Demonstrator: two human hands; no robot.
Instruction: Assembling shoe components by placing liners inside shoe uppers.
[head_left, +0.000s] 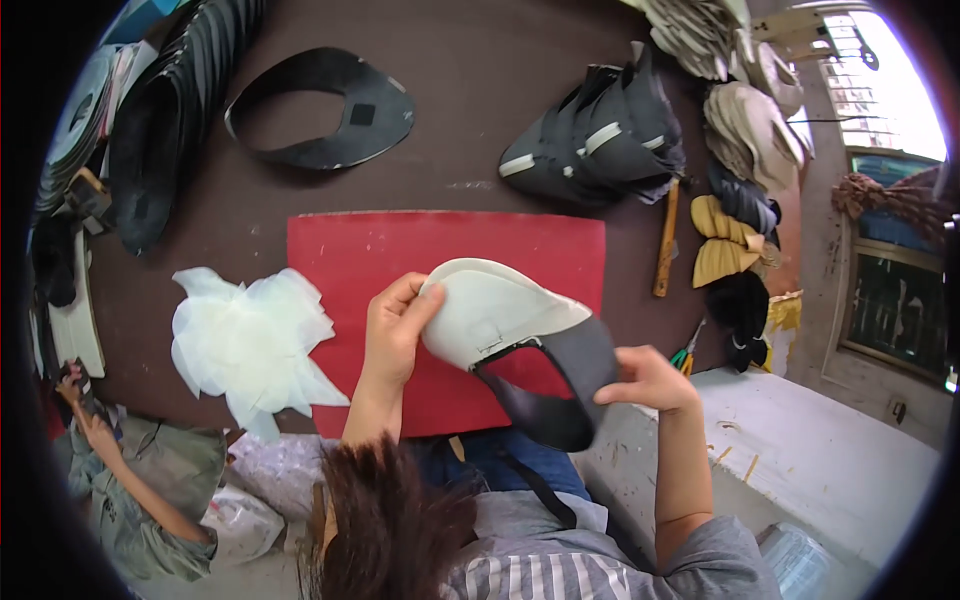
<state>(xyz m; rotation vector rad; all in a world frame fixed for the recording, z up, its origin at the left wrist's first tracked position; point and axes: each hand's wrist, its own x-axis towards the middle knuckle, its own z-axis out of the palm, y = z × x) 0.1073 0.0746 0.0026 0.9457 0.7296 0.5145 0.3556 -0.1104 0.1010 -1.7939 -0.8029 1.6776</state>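
Over the red mat I hold a flat shoe upper (500, 310) tilted, with a whitish toe end and a black back part that loops round an opening. My left hand (398, 325) pinches the pale toe edge between thumb and fingers. On the other side my right hand (650, 380) grips the black back part, thumb on top and fingers partly hidden behind it. Beneath lies the red mat (345, 300). A loose heap of thin, translucent white pieces (245, 340) rests to the left of my left hand.
A black looped upper (385, 110) lies at the far left. Nested dark uppers (600, 140) stand far right, by a wooden-handled tool (667, 240). Stacked uppers (165, 140) line the left edge; yellow pieces (722, 255) and green-handled scissors (685, 358) sit right. Another person's hand (97, 430) is lower left.
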